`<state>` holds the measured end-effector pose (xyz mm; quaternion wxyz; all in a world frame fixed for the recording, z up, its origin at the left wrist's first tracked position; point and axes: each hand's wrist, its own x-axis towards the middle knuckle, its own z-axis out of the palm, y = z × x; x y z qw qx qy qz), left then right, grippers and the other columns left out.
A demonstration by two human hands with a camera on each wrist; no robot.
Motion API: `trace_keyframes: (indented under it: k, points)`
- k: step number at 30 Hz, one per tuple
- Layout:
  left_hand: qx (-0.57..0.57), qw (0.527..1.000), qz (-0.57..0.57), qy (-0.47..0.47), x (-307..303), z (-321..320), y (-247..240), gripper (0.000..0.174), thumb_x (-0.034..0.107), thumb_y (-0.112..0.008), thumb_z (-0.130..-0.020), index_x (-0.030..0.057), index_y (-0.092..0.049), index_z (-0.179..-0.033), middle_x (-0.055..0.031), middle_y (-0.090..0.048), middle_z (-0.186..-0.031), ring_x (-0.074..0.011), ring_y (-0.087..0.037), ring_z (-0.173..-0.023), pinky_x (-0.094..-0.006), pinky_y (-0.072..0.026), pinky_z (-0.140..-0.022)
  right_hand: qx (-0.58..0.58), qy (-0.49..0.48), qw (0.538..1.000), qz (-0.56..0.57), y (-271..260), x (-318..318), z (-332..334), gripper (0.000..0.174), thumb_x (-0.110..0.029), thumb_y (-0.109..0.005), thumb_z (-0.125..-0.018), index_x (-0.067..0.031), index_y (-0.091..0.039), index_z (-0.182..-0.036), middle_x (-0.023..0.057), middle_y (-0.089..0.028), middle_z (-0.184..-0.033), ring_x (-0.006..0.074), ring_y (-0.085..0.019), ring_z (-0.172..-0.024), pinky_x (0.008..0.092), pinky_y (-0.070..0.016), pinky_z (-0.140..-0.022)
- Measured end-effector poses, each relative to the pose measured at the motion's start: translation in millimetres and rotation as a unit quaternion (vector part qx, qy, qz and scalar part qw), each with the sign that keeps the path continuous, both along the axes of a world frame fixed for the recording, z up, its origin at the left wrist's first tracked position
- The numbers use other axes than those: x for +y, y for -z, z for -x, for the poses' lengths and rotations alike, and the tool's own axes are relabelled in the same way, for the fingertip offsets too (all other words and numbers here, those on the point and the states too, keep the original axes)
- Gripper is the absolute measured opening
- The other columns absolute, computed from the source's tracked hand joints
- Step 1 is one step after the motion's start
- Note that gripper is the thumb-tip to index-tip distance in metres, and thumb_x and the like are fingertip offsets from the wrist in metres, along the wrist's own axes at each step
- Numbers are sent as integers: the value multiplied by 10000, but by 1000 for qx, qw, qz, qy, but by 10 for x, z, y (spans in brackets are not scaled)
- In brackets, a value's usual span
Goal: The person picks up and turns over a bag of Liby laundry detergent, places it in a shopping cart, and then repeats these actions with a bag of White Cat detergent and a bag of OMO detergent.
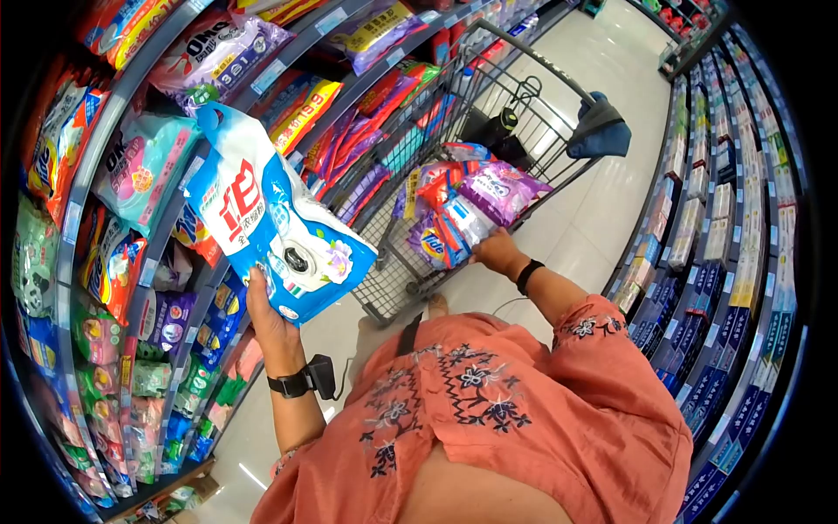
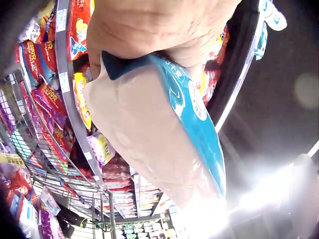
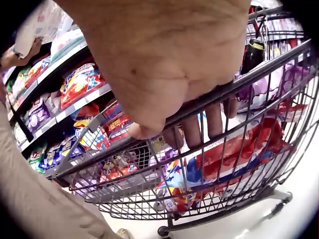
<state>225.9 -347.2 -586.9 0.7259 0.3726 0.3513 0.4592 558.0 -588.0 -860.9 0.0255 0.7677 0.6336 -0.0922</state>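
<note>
My left hand (image 1: 272,313) grips the lower corner of a blue and white laundry powder bag (image 1: 297,260), printed with red characters and a flower. The bag is raised and tilted in front of the shelves, its printed front toward the head view. In the left wrist view, the palm and fingers (image 2: 159,30) lie over one end of the bag (image 2: 144,119). At the shopping cart (image 3: 134,144), my right hand (image 3: 174,64) is curled over the top rail, fingers hanging down inside the wire. Behind those fingers lies a red, white and blue Tide bag (image 1: 441,237).
The cart also carries a purple bag (image 1: 502,194) and a dark bottle (image 1: 497,127). A dark blue cloth item (image 1: 601,131) hangs on its handle. Shelves of detergent bags (image 1: 144,170) stand close on the left, shelves of small boxes (image 1: 698,227) on the right.
</note>
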Motion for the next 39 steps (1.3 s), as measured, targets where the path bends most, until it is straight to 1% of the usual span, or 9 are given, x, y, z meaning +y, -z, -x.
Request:
trace_keyframes:
  k: [11, 16, 19, 23, 27, 31, 36, 38, 39]
  points:
    - [37, 999, -14, 37, 159, 6, 1, 493, 346, -605, -1004, -16, -533, -1331, -132, -630, -1293, -233, -646, -1130, -365, -520, -977, -67, 58, 996, 6, -148, 130, -761, 310, -505, -704, -809, -204, -767, -853, 30, -714, -837, 264, -643, -946, 438, -432, -913]
    - [31, 995, -40, 83, 454, -206, 33, 442, 292, -631, -996, -25, -547, -1292, -90, -660, -1195, -155, -662, -1018, -303, -541, -889, -99, 211, 970, -68, -358, 219, -720, 270, -365, -720, -823, -118, -753, -929, 112, -698, -1019, 308, -548, -1190, 480, -343, -1129]
    - [25, 996, -41, 78, 691, -465, -114, 405, 225, -693, -947, -13, -569, -1250, -67, -671, -1102, -130, -663, -929, -281, -549, -808, -114, 155, 977, -87, -2, 327, -1017, 335, -389, -740, -817, -91, -765, -967, 131, -704, -1052, 386, -532, -1218, 506, -338, -1131]
    - [22, 989, -88, 116, 963, -758, -288, 481, 249, -672, -963, -32, -517, -1322, -105, -653, -1205, -162, -660, -1019, -305, -552, -877, 64, 187, 979, -44, -44, 477, -1313, 278, -317, -701, -840, -60, -771, -921, 167, -722, -999, 318, -616, -1128, 481, -318, -1158]
    - [5, 983, -103, 154, 1212, -986, -482, 451, 241, -693, -953, -15, -538, -1291, -91, -662, -1168, -146, -662, -997, -290, -557, -843, 154, 254, 955, 9, -278, 725, -1396, 321, -302, -647, -883, -14, -751, -980, 140, -742, -1009, 335, -653, -1046, 458, -479, -982]
    - [0, 983, -115, 140, 1318, -1190, -670, 415, 225, -720, -934, -8, -561, -1238, -87, -675, -1107, -129, -665, -919, -287, -564, -805, 249, 319, 914, -25, -417, 939, -1505, 502, -428, -622, -926, 37, -703, -1096, 264, -701, -1064, 384, -666, -1061, 412, -509, -942]
    - [72, 976, -181, 100, 1379, -1393, -825, 438, 284, -732, -927, -5, -563, -1210, -72, -674, -1075, -116, -639, -907, -280, -540, -804, 653, 206, 711, -162, -2513, 1831, -1000, 708, -507, -610, -955, 36, -505, -1397, 134, -626, -1285, 237, -592, -1216, 338, -447, -1034]
    - [58, 976, -190, 88, 1351, -1541, -909, 455, 290, -730, -928, -9, -560, -1226, -70, -671, -1081, -113, -633, -913, -276, -532, -819, 713, 51, 666, -213, -3017, 2054, -852, 764, -420, -682, -911, 19, -400, -1469, 129, -559, -1364, 223, -548, -1246, 364, -437, -1046]
    - [59, 976, -193, 80, 1347, -1607, -932, 457, 287, -730, -929, -10, -559, -1231, -69, -671, -1081, -112, -632, -917, -273, -530, -824, 685, 5, 688, -238, -3205, 2159, -781, 773, -391, -705, -894, 17, -392, -1471, 126, -554, -1370, 216, -544, -1249, 358, -431, -1050]
